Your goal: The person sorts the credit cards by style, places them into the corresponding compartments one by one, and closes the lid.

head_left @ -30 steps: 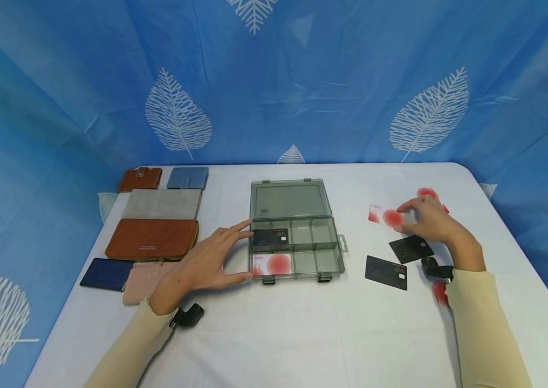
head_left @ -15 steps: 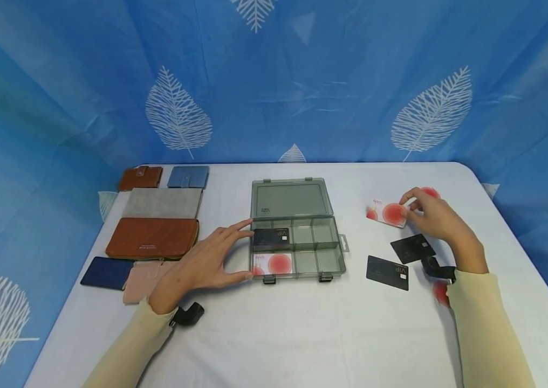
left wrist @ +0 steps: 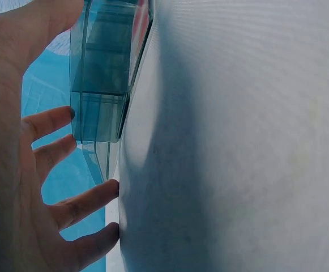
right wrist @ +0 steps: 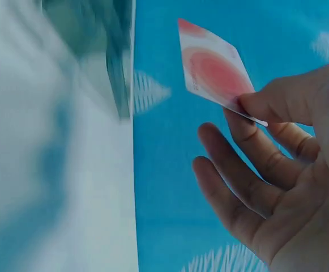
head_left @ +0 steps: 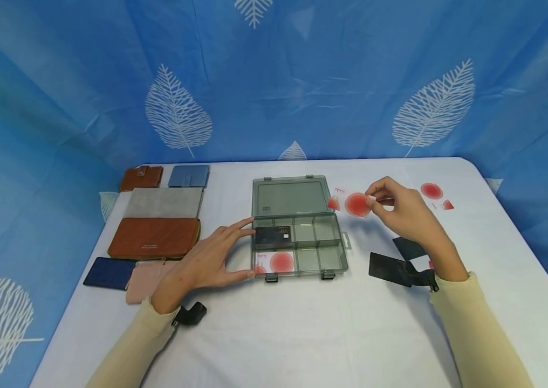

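Taking the grey compartment box [head_left: 298,231] as the landmark: far to its left lie the wallets, a small brown snap wallet [head_left: 141,178] and a small blue wallet [head_left: 189,175] at the back, then a long grey wallet [head_left: 164,202], a long brown zip wallet [head_left: 153,238], and nearest the person a navy wallet [head_left: 108,272] beside a pink wallet [head_left: 144,275] partly under the wrist.

The left hand [head_left: 203,262] rests at the box's left edge, fingers spread and straight, forefinger and thumb touching the box's left wall; it grips nothing. The left wrist view shows the same, with the fingertips [left wrist: 68,116] near the clear box wall.

The box stands open on the white table [head_left: 303,334], lid laid flat behind it. Its back-left compartment holds a black VIP card [head_left: 274,235]; its front-left compartment holds a white card with a red circle [head_left: 275,262]. The other compartments look bare.

Just right of the box's lid, the right hand [head_left: 407,215] pinches a white red-circle card [head_left: 351,203] between thumb and fingertips, lifted off the table; the right wrist view shows the pinch on the card's edge, the other fingers loose.

Right of the box's front, two black cards [head_left: 390,268] lie on the table near the right wrist. Further right, behind the hand, lies another red-circle card [head_left: 435,195].
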A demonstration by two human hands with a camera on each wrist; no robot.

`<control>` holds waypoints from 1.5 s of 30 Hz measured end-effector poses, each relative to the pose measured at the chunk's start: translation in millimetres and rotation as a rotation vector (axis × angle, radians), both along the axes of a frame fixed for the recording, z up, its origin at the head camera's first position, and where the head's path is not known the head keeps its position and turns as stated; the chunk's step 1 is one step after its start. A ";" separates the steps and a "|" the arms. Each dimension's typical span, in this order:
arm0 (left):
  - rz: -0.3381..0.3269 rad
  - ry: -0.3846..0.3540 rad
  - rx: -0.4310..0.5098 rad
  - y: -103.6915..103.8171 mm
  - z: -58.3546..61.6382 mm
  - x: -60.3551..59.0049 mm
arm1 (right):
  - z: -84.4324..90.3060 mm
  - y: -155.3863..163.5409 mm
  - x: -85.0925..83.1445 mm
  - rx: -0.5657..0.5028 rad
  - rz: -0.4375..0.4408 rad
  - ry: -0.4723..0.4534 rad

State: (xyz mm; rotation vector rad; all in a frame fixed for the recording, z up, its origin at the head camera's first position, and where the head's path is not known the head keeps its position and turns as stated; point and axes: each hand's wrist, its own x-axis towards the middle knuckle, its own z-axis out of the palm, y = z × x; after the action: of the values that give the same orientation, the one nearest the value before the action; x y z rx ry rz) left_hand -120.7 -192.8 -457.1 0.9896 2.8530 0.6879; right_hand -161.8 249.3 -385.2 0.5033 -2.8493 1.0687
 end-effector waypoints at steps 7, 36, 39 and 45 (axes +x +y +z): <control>0.010 0.001 -0.006 -0.8 -2.7 0.8 | -10.0 -44.7 10.1 -0.034 0.166 0.026; 0.018 -0.036 -0.021 0.4 4.9 -2.9 | -43.7 -127.9 48.2 0.090 0.379 -0.014; 0.017 -0.043 -0.026 0.1 5.8 -2.4 | -44.7 -128.6 50.3 0.131 0.368 0.022; 0.029 -0.063 -0.038 0.5 6.9 -1.6 | -46.3 -128.7 54.6 0.176 0.357 0.076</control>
State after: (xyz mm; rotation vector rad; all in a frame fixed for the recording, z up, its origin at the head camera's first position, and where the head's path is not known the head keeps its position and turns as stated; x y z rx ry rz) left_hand -122.3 -192.3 -450.2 0.9068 2.8203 0.6517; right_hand -107.2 120.7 -431.6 1.0734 -2.8661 0.8151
